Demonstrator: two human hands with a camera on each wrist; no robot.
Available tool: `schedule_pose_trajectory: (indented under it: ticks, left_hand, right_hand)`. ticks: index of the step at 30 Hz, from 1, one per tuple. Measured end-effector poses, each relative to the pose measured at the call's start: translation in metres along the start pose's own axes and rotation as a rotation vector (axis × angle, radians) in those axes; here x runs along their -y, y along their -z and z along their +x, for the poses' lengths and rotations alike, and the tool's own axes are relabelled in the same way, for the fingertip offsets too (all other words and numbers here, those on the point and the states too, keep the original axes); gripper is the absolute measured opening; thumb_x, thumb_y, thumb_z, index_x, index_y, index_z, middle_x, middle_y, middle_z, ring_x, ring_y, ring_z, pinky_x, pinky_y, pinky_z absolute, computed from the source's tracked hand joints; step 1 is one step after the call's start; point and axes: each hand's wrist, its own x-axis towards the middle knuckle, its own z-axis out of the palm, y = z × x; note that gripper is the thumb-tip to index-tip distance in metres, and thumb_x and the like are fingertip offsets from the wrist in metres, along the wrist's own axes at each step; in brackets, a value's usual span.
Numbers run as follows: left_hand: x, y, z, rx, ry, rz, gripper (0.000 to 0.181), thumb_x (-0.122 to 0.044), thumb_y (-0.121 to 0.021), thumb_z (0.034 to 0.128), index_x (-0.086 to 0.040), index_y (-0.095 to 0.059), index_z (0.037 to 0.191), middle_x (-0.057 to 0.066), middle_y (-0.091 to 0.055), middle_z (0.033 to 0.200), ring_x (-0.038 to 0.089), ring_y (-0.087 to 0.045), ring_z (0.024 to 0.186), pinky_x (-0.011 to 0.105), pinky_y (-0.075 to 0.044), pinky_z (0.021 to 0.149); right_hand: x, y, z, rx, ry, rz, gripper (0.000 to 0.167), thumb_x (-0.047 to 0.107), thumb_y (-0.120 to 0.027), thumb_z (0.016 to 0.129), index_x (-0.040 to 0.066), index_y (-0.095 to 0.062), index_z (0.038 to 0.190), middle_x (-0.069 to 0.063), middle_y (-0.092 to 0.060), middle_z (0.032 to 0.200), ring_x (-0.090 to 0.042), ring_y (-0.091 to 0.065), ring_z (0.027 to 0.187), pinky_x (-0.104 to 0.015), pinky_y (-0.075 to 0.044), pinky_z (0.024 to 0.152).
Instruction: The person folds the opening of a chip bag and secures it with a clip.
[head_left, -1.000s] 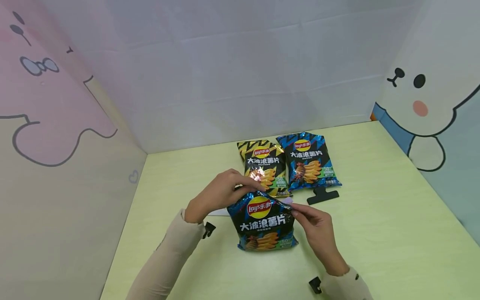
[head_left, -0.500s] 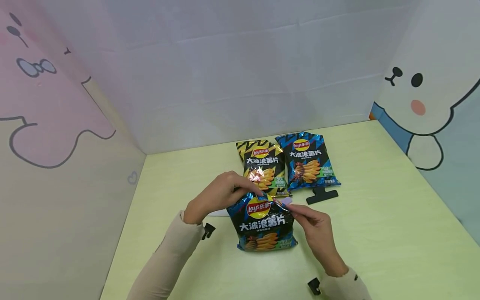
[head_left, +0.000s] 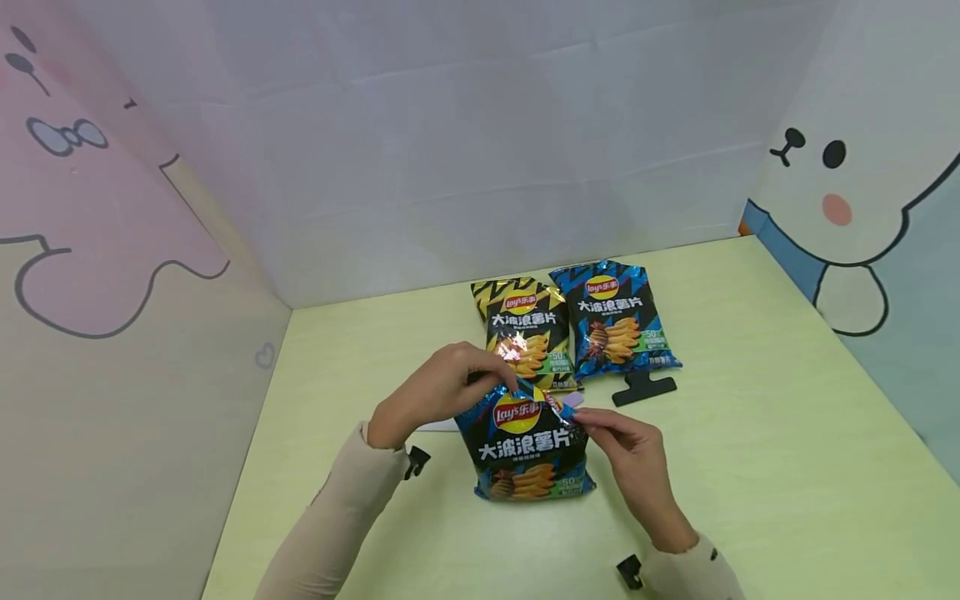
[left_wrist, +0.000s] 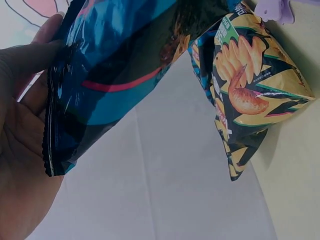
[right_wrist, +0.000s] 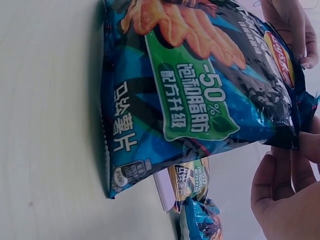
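Note:
A blue-and-black Lay's chip bag [head_left: 528, 454] stands upright on the table, its printed front towards me. My left hand [head_left: 448, 385] pinches its upper left part; in the left wrist view the thumb of that left hand [left_wrist: 22, 120] lies against the crimped edge. On the opposite upper corner, my right hand [head_left: 636, 457] pinches the foil between thumb and fingers. Between the hands the top strip is bent over towards the front. The right wrist view has the bag's lower front [right_wrist: 195, 95] close up, with the right hand [right_wrist: 290, 192] at its top edge.
Behind lie a yellow-and-black chip bag [head_left: 528, 329] and another blue chip bag [head_left: 615, 321]. A black bag clip [head_left: 643, 389] is on the table below the latter. A purple clip [head_left: 573, 400] and a white flat item [head_left: 438, 425] are partly hidden behind the held bag.
The bag's top edge, raised one second ago, is now bent over towards the front. Both hands have shifted only slightly and keep hold of it.

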Motion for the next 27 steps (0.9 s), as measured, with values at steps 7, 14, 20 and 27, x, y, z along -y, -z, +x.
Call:
schedule_pose_trajectory:
  ticks: [7,14,20,27]
  left_hand:
    - [-0.0021,-0.0021,-0.0001,-0.052,-0.02,0.055,0.023,-0.01,-0.057,0.0952,-0.02,-0.077,0.096,-0.011,-0.075,0.09,0.003,-0.045,0.061,0.024,-0.045,0.068]
    - [-0.0035,-0.0049,0.0005,-0.097,-0.043,0.146,0.012,-0.032,-0.072,0.0936,-0.022,-0.078,0.096,-0.012,-0.077,0.091,0.001,-0.063,0.081,0.034,-0.052,0.093]
    - [-0.0052,-0.0067,0.0028,-0.108,-0.038,0.171,0.011,-0.036,-0.078,0.0887,-0.025,-0.075,0.092,-0.015,-0.074,0.087,0.0,-0.057,0.075,0.032,-0.051,0.091]
    - [-0.008,-0.0069,0.0039,-0.109,-0.008,0.178,0.013,-0.031,-0.078,0.0884,-0.022,-0.07,0.093,-0.012,-0.071,0.085,0.006,-0.05,0.071,0.033,-0.05,0.089]
  right_hand:
    - [0.0023,0.0001,-0.0001,-0.021,-0.036,-0.015,0.021,-0.003,-0.059,0.097,-0.008,-0.071,0.114,0.015,-0.075,0.112,0.001,-0.069,0.109,-0.017,-0.056,0.092]
    - [0.0032,-0.0006,-0.0004,-0.031,-0.007,-0.039,0.02,-0.005,-0.06,0.096,-0.007,-0.073,0.111,0.014,-0.075,0.112,0.002,-0.068,0.11,-0.016,-0.056,0.092]
    - [0.0027,0.0,-0.0013,-0.03,0.02,-0.045,0.02,-0.005,-0.06,0.096,-0.006,-0.073,0.11,0.012,-0.075,0.113,0.002,-0.068,0.11,-0.016,-0.056,0.091]
    - [0.0038,0.002,-0.0013,-0.014,-0.011,-0.048,0.022,-0.005,-0.057,0.098,-0.005,-0.073,0.113,0.002,-0.075,0.119,0.003,-0.066,0.113,-0.015,-0.054,0.094]
